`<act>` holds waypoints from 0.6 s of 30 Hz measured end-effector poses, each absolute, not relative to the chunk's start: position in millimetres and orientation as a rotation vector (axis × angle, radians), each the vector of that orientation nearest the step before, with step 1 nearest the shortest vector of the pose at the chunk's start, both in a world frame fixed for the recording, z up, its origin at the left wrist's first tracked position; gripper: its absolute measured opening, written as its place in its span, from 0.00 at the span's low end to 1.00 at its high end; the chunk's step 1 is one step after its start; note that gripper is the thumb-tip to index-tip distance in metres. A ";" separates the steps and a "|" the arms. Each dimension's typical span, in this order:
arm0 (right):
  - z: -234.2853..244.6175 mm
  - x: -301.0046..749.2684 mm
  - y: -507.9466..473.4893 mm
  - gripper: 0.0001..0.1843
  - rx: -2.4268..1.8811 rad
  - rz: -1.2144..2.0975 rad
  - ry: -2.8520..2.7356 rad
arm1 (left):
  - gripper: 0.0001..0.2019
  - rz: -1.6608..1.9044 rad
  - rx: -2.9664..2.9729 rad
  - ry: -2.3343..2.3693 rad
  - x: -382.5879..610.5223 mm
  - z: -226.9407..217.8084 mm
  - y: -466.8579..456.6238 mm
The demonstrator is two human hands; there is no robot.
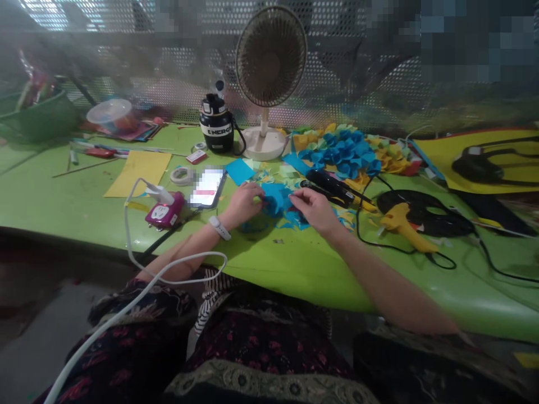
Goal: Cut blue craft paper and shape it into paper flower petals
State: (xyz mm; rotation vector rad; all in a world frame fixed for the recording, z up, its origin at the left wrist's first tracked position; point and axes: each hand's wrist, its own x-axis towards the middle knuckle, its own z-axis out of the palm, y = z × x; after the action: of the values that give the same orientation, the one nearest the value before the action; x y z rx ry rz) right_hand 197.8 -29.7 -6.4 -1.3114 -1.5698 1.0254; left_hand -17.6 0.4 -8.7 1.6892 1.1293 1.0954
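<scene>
Pinching a crumpled blue paper bundle [273, 200] from both sides

The crumpled blue paper bundle sits between the left hand [243, 203] and the right hand [314, 210], just above a glossy green tabletop [269, 264]. It looks light, soft and easily creased, so the gathered middle seems the safest place to take hold; the thin outer edges could tear or crush. The hands stand apart, with the bundle filling the gap. The left hand's curled fingers press against its left side, while the right hand's fingertips close on its right side. How firm either hold is, I cannot tell.

Loose blue and yellow paper scraps [301, 220] lie directly below and around it. Just beyond the right hand lies a black hot glue gun [332, 188], with a yellow glue gun [404, 227] farther right. A mound of blue, yellow and green paper petals [343, 151] rises behind them. Left of the work, a white band [219, 227] circles the left wrist, near a smartphone with a lit, pixelated screen [207, 187] and a magenta plug adapter [165, 209].
</scene>
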 end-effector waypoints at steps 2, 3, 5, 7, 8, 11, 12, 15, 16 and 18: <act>-4.9 197.2 -33.6 0.20 -1.279 0.850 -1.650 | 0.07 1.137 1.641 1.084 -13.0 -7.5 -6.1; -4.0 196.6 -35.3 0.19 -1.254 0.772 -1.682 | 0.07 1.121 1.613 1.052 -10.8 -6.9 -9.4; -2.8 195.1 -37.8 0.17 -1.203 0.701 -1.714 | 0.07 1.042 1.504 0.969 -6.7 -6.3 -15.1; -2.7 193.5 -39.4 0.18 -1.202 0.756 -1.727 | 0.08 0.964 1.345 0.880 -3.3 -6.7 -18.6; -3.0 192.8 -39.9 0.18 -1.225 0.804 -1.725 | 0.09 0.942 1.269 0.849 -2.0 -7.1 -19.6; -3.8 191.2 -40.8 0.21 -1.304 0.897 -1.690 | 0.11 0.916 1.139 0.813 -0.9 -7.7 -20.2; -3.9 190.9 -41.0 0.22 -1.312 0.906 -1.671 | 0.11 0.910 1.131 0.811 -1.3 -7.4 -20.2; -3.4 190.4 -41.1 0.23 -1.291 0.922 -1.629 | 0.12 0.887 1.159 0.789 -3.3 -4.9 -21.0; -3.0 190.4 -41.1 0.23 -1.282 0.932 -1.619 | 0.13 0.883 1.169 0.779 -3.8 -3.8 -21.6; -2.3 190.4 -41.1 0.24 -1.261 0.963 -1.605 | 0.14 0.884 1.166 0.768 -4.1 -2.2 -22.7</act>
State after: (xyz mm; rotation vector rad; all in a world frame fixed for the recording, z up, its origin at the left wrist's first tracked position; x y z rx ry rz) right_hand 190.4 -41.1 -2.3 -1.2610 -1.6053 0.9626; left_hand -4.1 -22.7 -2.2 1.1661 0.7678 0.8837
